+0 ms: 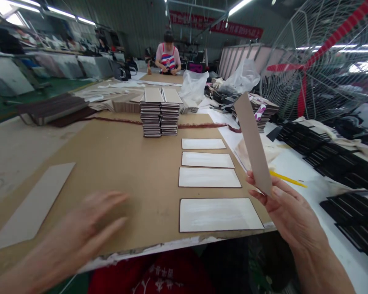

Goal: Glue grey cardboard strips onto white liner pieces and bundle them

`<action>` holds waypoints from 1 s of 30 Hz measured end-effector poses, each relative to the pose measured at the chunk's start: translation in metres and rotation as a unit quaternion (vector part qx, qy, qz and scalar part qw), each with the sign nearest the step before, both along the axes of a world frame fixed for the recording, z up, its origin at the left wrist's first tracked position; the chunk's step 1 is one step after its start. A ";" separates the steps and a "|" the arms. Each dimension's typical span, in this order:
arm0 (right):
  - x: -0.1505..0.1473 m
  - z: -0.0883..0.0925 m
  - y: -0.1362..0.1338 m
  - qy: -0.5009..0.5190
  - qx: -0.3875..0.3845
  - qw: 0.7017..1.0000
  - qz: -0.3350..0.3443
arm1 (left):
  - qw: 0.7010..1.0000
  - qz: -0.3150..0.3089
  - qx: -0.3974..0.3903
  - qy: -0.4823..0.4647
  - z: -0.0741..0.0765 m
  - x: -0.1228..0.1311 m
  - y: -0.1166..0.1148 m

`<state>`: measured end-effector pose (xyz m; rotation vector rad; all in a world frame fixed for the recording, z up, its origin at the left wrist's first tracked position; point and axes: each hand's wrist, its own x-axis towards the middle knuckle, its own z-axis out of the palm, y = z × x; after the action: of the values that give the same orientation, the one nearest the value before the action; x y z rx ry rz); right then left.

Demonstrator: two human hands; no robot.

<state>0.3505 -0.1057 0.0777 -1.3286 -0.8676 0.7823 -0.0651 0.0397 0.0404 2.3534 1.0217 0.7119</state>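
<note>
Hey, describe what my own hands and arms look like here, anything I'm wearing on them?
Both are bare: no gloves, and no sleeves reach the forearms in view. The right hand shows no ring, and its wrist no watch or band. The left hand is blurred by motion, so rings or other small details cannot be told.

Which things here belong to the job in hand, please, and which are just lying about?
In hand: grey card strip in right hand; row of white-coated panels; panel stacks; left hand over brown board.
Lying about: yellow pencil; fan; plastic bags; black pieces.
</note>
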 end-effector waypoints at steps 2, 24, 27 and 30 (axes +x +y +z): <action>-0.003 -0.002 -0.001 -0.006 -0.007 1.000 -0.004 | 0.993 -0.076 0.002 0.091 -0.012 0.039 -0.017; -0.002 -0.015 -0.021 -0.271 -0.092 0.952 0.113 | 0.983 -0.076 0.013 0.166 -0.034 0.020 -0.006; -0.007 -0.025 -0.010 -0.425 -0.082 0.886 0.165 | 0.982 -0.040 -0.028 0.181 -0.025 -0.017 -0.003; -0.017 -0.038 0.008 -0.521 -0.052 0.828 0.199 | 0.985 -0.011 -0.053 0.163 -0.022 -0.036 -0.005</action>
<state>0.3332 -0.0973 0.0393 -1.6970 -2.0441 0.3483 -0.1012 0.0351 0.0188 2.4300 1.1347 0.2595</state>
